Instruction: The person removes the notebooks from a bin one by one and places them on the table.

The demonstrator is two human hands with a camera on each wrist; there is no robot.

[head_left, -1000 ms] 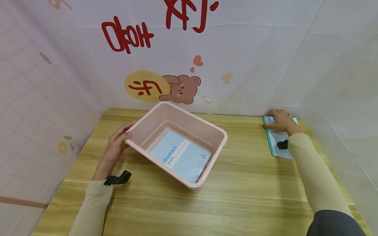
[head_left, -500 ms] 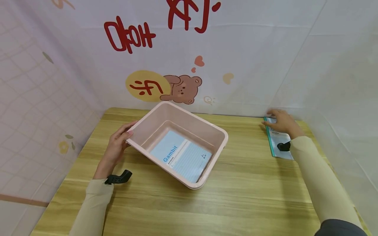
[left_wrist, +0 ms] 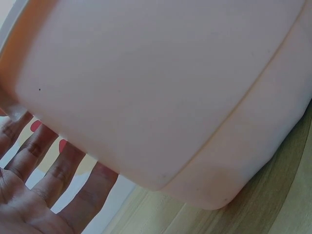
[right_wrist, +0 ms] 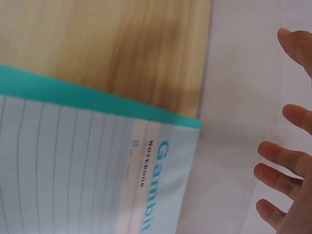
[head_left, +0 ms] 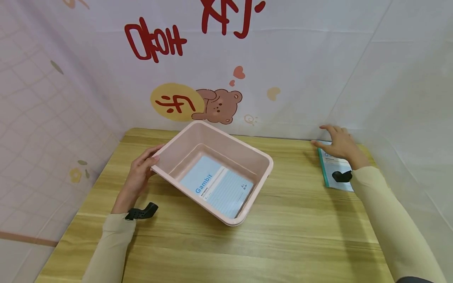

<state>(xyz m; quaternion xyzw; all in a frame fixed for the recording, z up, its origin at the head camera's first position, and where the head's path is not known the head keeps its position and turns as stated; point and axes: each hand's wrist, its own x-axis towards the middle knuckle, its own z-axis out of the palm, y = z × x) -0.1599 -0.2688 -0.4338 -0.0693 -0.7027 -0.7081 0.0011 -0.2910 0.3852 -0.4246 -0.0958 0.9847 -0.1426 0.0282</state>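
Observation:
A pale pink plastic basin (head_left: 228, 148) is tilted toward me, one corner low near the wooden table. My left hand (head_left: 137, 176) holds it at the left corner, thumb over the rim and fingers behind the outer wall (left_wrist: 146, 97). Inside on the bottom lies a light blue Gambit notebook (head_left: 216, 188). At the far right of the table, a second Gambit notebook (head_left: 329, 169) with a teal spine lies flat. Just over its far end hovers my right hand (head_left: 342, 148), fingers spread and nothing in them. In the right wrist view those fingers (right_wrist: 280, 156) are apart from the cover.
White cloth walls enclose the table (head_left: 283, 243) at the back and both sides. The back wall (head_left: 301, 70) carries a printed bear and red characters. Black wrist cameras sit on both forearms, the right camera (head_left: 341, 176) overlapping the second notebook.
My right hand has risen off the notebook at the right, its fingers spreading, and more of the cover shows. The basin and my left hand have stayed in place.

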